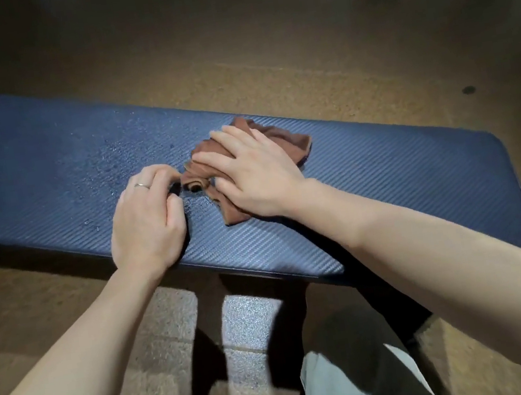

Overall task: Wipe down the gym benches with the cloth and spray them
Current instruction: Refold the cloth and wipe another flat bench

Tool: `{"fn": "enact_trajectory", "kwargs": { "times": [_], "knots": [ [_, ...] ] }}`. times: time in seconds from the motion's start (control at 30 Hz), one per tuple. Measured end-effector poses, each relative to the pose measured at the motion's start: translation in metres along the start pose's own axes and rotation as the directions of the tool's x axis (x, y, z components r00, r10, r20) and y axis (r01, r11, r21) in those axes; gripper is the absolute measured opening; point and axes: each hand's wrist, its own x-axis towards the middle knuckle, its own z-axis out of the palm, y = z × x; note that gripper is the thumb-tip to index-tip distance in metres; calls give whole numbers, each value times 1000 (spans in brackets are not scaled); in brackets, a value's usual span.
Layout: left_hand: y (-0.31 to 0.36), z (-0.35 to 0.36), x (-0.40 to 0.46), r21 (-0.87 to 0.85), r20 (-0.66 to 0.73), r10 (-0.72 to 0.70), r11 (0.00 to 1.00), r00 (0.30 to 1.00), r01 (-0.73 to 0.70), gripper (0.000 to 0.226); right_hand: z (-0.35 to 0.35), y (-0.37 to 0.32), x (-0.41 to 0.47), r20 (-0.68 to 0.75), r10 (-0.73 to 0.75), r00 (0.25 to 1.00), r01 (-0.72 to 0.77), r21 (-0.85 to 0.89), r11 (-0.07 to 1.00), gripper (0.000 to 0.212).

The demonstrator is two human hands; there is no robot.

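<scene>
**Both hands on the cloth, mid-bench**

From my feed, the bench (384, 178) runs as a long dark-blue pad from the upper left of the frame down to the right edge, its cover ribbed with fine diagonal lines. Left of centre I see a patch of spray droplets (104, 159) beading on the pad, reaching toward the hands.

The left hand (146, 221) sits just left of centre, wrist over the near edge of the pad, a ring (141, 185) on one finger. Its fingers are curled in, and the fingertips pinch the left corner of the cloth.

The cloth (281, 141) is brown, crumpled and bunched, lying at the centre of the frame on the pad, with a small rolled fold at its left end and a loose flap poking out toward the upper right.

The right hand (248, 172) lies flat on top of the cloth, fingers straight and spread, pointing to the upper left, pressing it onto the pad without gripping it.
</scene>
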Motion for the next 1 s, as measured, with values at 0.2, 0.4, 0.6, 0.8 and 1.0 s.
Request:
{"fn": "enact_trajectory", "kwargs": {
  "times": [0.2, 0.4, 0.6, 0.8, 1.0],
  "knots": [
    [-2, 0, -1, -25, -3, 2, 1000, 1000, -3, 34, -3, -4, -29, -30, 89, 996, -87, 46, 995, 49],
    [0, 0, -1, -18, 7, -15, 1000, 1000, 15, 34, -10, -1, -128, 32, 125, 992, -127, 61, 990, 51],
    [2, -1, 0, -5, 16, -12, 1000, 1000, 12, 35, -1, -11, -16, -3, 105, 994, -105, 15, 994, 50],
    [-2, 0, 0, 21, 18, 5, 1000, 1000, -6, 34, 0, 8, 47, -38, 132, 991, -132, 11, 991, 48],
    [-1, -1, 0, 33, 19, -9, 999, 1000, 8, 33, -35, 117, -65, -84, 410, 908, -410, 24, 912, 43]
  ]
}}
